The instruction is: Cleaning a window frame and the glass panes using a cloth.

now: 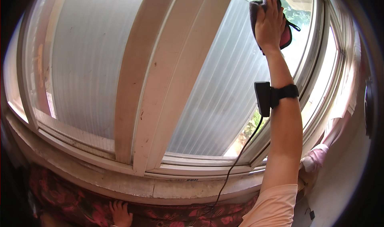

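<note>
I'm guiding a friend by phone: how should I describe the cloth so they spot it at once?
Start at the big window and follow its right pane up to the top. There the cloth sits under the right hand. Unlike the pane behind it, it is dark with a reddish-pink part, and a small black loop sticks out on its right.
</note>
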